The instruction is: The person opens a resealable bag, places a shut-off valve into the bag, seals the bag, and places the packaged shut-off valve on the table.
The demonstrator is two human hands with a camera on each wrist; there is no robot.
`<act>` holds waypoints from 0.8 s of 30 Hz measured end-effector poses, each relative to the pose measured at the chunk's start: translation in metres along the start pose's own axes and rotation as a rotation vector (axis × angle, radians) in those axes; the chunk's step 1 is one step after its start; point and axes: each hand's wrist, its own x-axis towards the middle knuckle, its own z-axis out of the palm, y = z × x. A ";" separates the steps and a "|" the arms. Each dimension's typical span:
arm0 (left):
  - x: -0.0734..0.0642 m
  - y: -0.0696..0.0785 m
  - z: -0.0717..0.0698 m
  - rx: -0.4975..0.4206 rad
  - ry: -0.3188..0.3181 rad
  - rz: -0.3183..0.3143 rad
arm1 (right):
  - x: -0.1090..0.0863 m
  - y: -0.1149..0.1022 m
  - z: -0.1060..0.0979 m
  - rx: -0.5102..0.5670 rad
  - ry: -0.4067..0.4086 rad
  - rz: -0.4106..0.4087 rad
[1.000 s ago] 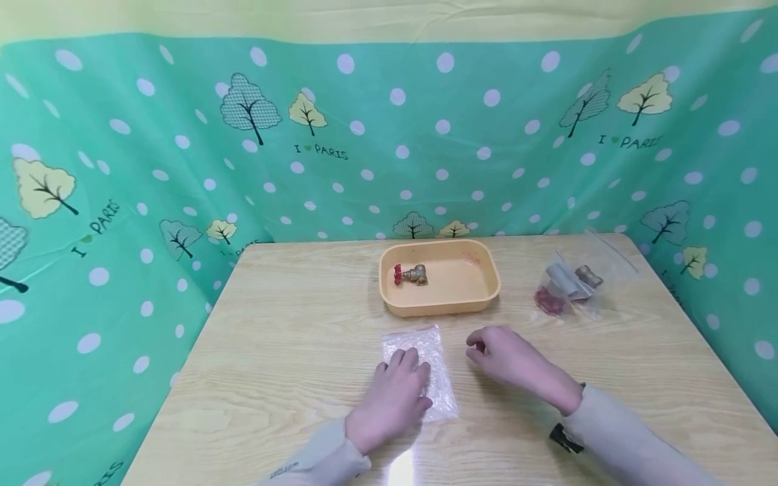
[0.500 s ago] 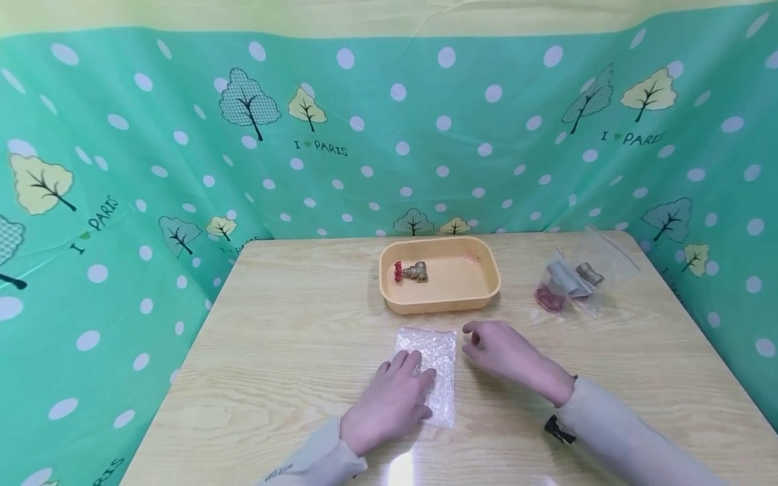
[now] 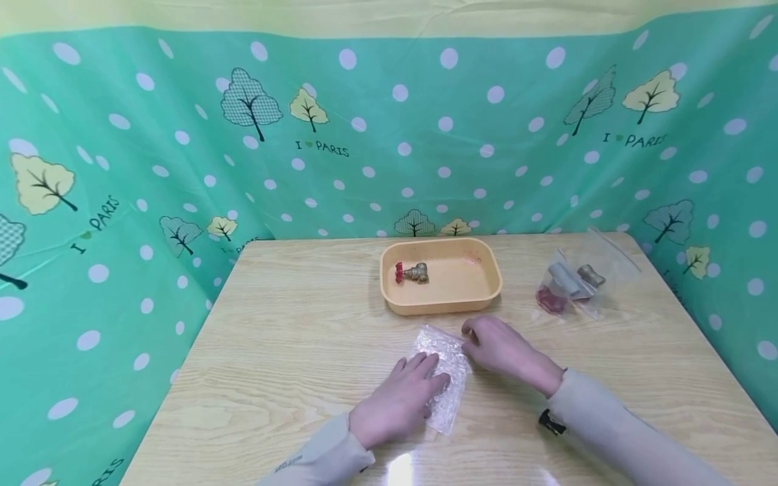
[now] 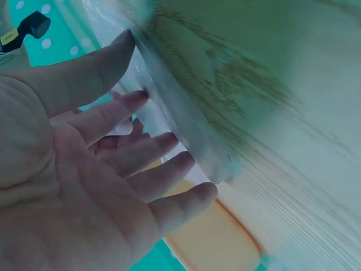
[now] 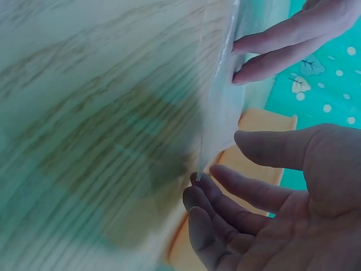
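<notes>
A clear, crinkled plastic bag, which looks like bubble wrap (image 3: 446,398), lies flat at the table's front middle. My left hand (image 3: 398,401) rests on it with spread, nearly straight fingers; in the left wrist view the fingertips (image 4: 183,161) touch its surface. My right hand (image 3: 504,347) is at the bag's far right corner. Seen from the right wrist, its loosely bent fingertips touch the bag's corner (image 5: 204,164), while the thumb stands apart from them. Behind the bag is a tan plastic tray (image 3: 450,310) with a brass gate valve (image 3: 416,273) with a red handwheel inside.
Right of the tray lie clear zip bags (image 3: 614,263) around a dark red item (image 3: 550,300), a grey roll (image 3: 564,278) and a metal fitting (image 3: 589,275). A green dotted curtain (image 3: 365,148) encloses the wooden table (image 3: 292,324) at the back and sides.
The plastic bag has slid right and turned under my left hand, which moved slightly right. My right hand has shifted a little left and away from me, meeting the bag's corner.
</notes>
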 end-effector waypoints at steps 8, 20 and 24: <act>0.004 0.002 -0.002 -0.018 -0.011 0.046 | 0.000 0.009 0.004 0.044 -0.026 0.027; 0.006 -0.003 0.000 0.025 0.016 0.050 | -0.006 0.020 -0.002 0.154 -0.037 0.056; 0.005 -0.004 -0.002 -0.002 0.037 0.028 | -0.010 0.023 -0.005 0.197 -0.004 0.021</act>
